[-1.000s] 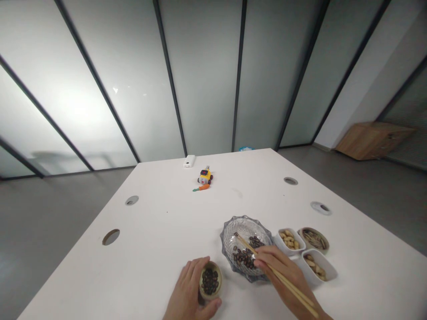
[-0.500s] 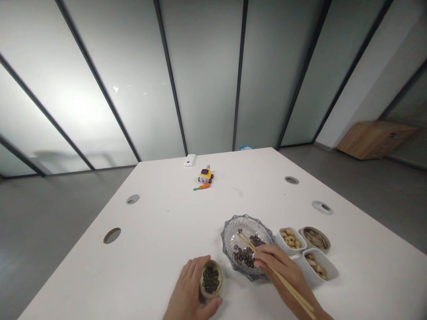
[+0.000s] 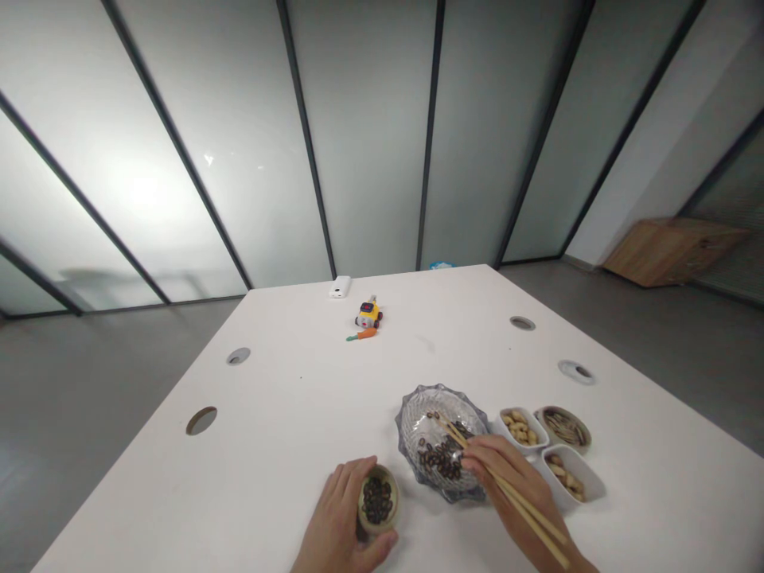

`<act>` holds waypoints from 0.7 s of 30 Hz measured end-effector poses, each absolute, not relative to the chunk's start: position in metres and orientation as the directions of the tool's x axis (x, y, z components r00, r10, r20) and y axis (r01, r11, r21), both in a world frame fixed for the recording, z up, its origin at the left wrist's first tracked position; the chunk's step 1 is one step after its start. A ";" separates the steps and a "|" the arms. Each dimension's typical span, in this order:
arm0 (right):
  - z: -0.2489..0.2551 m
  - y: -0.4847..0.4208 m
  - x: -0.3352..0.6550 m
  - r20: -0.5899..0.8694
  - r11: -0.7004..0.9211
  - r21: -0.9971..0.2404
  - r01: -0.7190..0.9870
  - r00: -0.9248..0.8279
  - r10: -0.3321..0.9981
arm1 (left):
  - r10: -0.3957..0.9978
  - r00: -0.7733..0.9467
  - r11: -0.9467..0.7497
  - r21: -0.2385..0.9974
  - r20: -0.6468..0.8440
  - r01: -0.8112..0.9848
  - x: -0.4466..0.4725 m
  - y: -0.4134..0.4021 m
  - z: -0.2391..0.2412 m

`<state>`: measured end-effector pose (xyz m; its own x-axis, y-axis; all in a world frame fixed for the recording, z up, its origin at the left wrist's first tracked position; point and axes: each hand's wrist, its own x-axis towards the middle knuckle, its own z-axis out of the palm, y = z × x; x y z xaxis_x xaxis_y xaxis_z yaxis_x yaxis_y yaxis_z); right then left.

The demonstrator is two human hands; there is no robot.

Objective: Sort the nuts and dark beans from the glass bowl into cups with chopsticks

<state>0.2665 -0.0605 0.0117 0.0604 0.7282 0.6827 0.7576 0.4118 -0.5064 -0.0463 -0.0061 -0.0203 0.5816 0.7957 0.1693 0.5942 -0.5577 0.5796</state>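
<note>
My left hand (image 3: 341, 517) is wrapped round a small round cup (image 3: 395, 509) holding dark brown beans (image 3: 377, 500). In my right hand (image 3: 512, 485) is a pair of wooden chopsticks (image 3: 525, 513), their tips reaching down into a scalloped glass bowl (image 3: 411, 430). Dark beans (image 3: 438, 460) lie in the bowl, mostly on its near side. A couple of beans (image 3: 433, 415) are at the chopstick tips; whether they are gripped, I cannot tell. My right fingers cover part of the bowl's right side.
Right of the bowl stand two white dishes, one with cashew-like nuts (image 3: 520, 427), one with pale nuts (image 3: 566, 476), beside a round dish of striped seeds (image 3: 563, 428). Farther back lie a toy car (image 3: 368, 313), an orange-handled toy screwdriver (image 3: 363, 334) and a white device (image 3: 340, 286). Holes pierce the tabletop (image 3: 268, 446).
My right hand and the chopsticks have shifted slightly right within the bowl, and beans now show at the tips. My left hand stays on the cup.
</note>
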 end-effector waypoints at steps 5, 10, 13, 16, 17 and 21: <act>0.012 -0.060 0.266 0.688 0.418 -0.500 0.759 0.055 0.723 | 0.798 0.581 -0.553 0.578 0.161 0.600 -0.047 -0.006 -0.021; 0.018 -0.060 0.263 0.672 0.414 -0.520 0.747 0.059 0.738 | 0.794 0.592 -0.546 0.592 0.139 0.593 -0.047 -0.006 -0.021; 0.023 -0.060 0.260 0.674 0.410 -0.531 0.741 0.077 0.735 | 0.797 0.592 -0.536 0.596 0.122 0.599 -0.047 -0.005 -0.020; 0.027 -0.060 0.259 0.688 0.417 -0.534 0.735 0.092 0.720 | 0.792 0.597 -0.542 0.599 0.129 0.590 -0.047 -0.005 -0.019; 0.029 -0.060 0.259 0.693 0.417 -0.536 0.734 0.101 0.714 | 0.789 0.600 -0.545 0.600 0.132 0.585 -0.047 -0.005 -0.019; 0.039 -0.065 0.261 0.706 0.390 -0.574 0.720 0.193 0.681 | 0.800 0.585 -0.537 0.600 0.137 0.593 -0.047 -0.006 -0.019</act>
